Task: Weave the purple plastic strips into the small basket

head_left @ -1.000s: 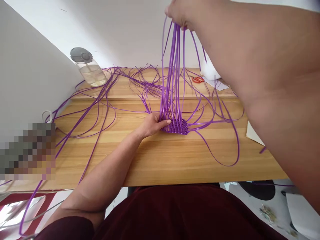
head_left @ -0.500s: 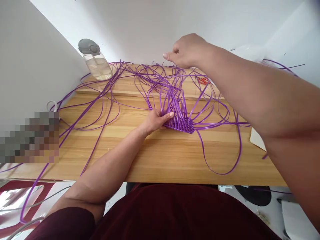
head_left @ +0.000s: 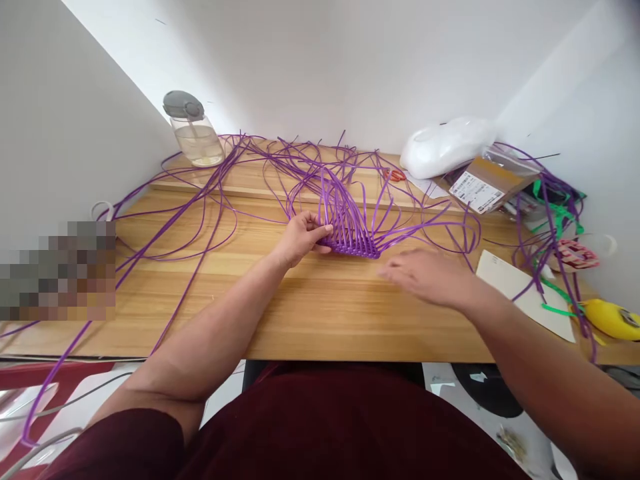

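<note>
A partly woven piece of purple plastic strips [head_left: 353, 241] rests near the middle of the wooden table, its long loose strips fanning out behind and to the right. My left hand [head_left: 304, 239] grips its left end, the thumb on top and the fingers beneath or behind. Just right of the weave, my right hand [head_left: 425, 275] hovers above the table, blurred by motion; its fingers are smeared, and no strip is plainly in them. Loose purple strips [head_left: 320, 160] lie tangled behind the weave, and more run off to the left.
A water bottle with a grey lid [head_left: 195, 133] stands at the back left. Orange-handled scissors [head_left: 395, 175] lie at the back. To the right are a white plastic bundle [head_left: 445, 147], a labelled package [head_left: 483, 190], a cream card [head_left: 525, 293] and a yellow object [head_left: 611, 320].
My right hand has come down from high above the back of the table to the weave's right side. My left hand keeps its hold; the weave sits slightly further left.
</note>
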